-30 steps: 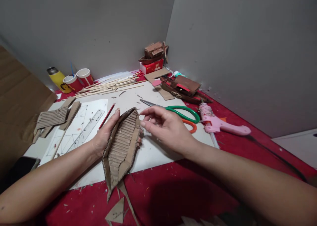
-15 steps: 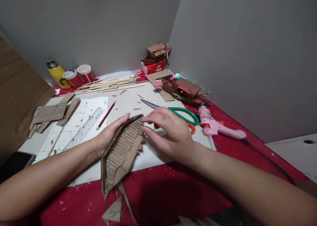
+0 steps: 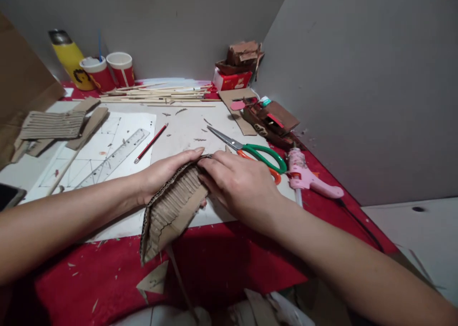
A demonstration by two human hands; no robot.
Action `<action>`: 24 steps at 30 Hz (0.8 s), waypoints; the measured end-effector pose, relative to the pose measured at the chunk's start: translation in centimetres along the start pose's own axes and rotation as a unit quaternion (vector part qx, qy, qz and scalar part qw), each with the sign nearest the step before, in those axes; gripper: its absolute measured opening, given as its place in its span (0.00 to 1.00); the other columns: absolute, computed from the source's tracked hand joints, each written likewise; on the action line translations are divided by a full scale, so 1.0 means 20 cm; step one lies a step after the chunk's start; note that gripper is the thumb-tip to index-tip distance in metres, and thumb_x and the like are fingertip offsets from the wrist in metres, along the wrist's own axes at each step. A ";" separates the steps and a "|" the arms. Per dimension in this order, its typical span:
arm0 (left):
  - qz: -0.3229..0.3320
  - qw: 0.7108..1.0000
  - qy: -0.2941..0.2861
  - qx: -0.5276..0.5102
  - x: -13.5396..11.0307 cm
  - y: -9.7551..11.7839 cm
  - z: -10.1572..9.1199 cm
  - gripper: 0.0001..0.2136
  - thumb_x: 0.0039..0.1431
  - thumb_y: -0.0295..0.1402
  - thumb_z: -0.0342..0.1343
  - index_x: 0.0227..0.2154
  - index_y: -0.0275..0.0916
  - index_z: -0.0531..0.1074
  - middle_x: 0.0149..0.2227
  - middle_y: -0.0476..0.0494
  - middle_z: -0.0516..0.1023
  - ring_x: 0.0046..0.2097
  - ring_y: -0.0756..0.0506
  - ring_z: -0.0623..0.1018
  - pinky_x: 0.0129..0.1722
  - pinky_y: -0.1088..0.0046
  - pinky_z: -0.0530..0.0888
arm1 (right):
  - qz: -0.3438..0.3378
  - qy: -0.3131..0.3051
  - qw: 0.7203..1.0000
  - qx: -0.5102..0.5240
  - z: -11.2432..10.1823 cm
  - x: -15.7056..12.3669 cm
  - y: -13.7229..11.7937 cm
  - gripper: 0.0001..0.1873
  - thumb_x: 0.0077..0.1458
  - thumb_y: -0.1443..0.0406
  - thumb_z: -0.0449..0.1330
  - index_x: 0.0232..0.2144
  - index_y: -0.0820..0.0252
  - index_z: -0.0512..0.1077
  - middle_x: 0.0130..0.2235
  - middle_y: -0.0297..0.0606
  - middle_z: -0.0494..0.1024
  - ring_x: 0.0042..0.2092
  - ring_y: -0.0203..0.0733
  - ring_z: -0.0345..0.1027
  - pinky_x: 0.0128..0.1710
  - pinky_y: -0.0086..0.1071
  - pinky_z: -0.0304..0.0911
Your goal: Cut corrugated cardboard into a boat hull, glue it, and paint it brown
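A folded, boat-shaped piece of corrugated cardboard [image 3: 175, 207] is tilted in front of me, its ribbed inner face showing. My left hand [image 3: 171, 171] grips it along the far left edge, with the thumb near the top and the other fingers mostly hidden behind. My right hand [image 3: 236, 178] is closed over its upper right end, fingertips reaching inside the fold. Just beyond my right hand lie scissors [image 3: 259, 155] with green and orange handles. A red pencil [image 3: 151, 143] and a clear ruler [image 3: 112, 158] rest on a drawn paper sheet [image 3: 107, 126] to the left.
A pink glue gun [image 3: 307, 173] with a cord stands at the right. Behind are brown model boats [image 3: 274, 118], wooden sticks [image 3: 153, 95], red cups [image 3: 120, 71] and a yellow bottle [image 3: 71, 61]. Ribbed cardboard pieces [image 3: 53, 125] lie left; scraps [image 3: 153, 278] lie on the red cloth.
My right hand has moved left onto the cardboard's upper end and closed over it; before, its fingers hovered apart at the edge. The view has tilted, shifting the scene upward.
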State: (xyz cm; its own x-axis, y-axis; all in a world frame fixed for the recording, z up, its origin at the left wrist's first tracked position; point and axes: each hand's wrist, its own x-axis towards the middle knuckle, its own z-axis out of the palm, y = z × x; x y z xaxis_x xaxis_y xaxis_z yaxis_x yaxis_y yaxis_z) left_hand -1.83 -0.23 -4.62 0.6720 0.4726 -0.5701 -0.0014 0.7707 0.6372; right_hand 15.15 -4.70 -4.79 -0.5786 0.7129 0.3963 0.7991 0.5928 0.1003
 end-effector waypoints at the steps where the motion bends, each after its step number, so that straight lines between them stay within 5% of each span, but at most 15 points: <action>1: -0.004 1.000 0.007 0.000 0.00 0.00 0.01 0.26 0.63 0.50 0.47 0.22 0.35 0.77 0.20 0.37 0.79 0.21 0.43 0.76 0.21 0.68 0.73 | 0.002 -0.003 1.000 0.001 0.00 0.00 0.00 0.11 0.64 0.66 0.53 0.40 0.65 0.74 0.33 0.42 0.76 0.34 0.44 0.69 0.30 0.34 0.56; 14: -0.050 0.998 0.017 0.036 0.00 0.00 0.02 0.28 0.59 0.53 0.48 0.22 0.33 0.77 0.21 0.37 0.79 0.22 0.45 0.76 0.22 0.71 0.74 | -0.005 0.122 0.992 -0.028 0.08 -0.01 -0.01 0.10 0.60 0.71 0.54 0.31 0.65 0.75 0.27 0.39 0.74 0.27 0.41 0.66 0.26 0.34 0.55; 24: 0.079 0.992 0.030 0.095 0.02 0.00 0.03 0.20 0.59 0.47 0.51 0.24 0.37 0.78 0.19 0.40 0.77 0.24 0.38 0.78 0.26 0.59 0.75 | -0.026 0.150 0.987 -0.053 0.12 0.01 -0.01 0.13 0.62 0.72 0.51 0.31 0.64 0.74 0.27 0.37 0.75 0.27 0.40 0.67 0.27 0.32 0.58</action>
State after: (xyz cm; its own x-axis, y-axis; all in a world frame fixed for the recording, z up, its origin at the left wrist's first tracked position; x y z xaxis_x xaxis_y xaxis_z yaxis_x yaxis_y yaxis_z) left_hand -1.18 -0.33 -4.56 0.6291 0.6097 -0.4822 0.0408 0.5936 0.8037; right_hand 14.54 -3.78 -6.84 -0.5578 0.5304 0.6384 0.7915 0.5715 0.2168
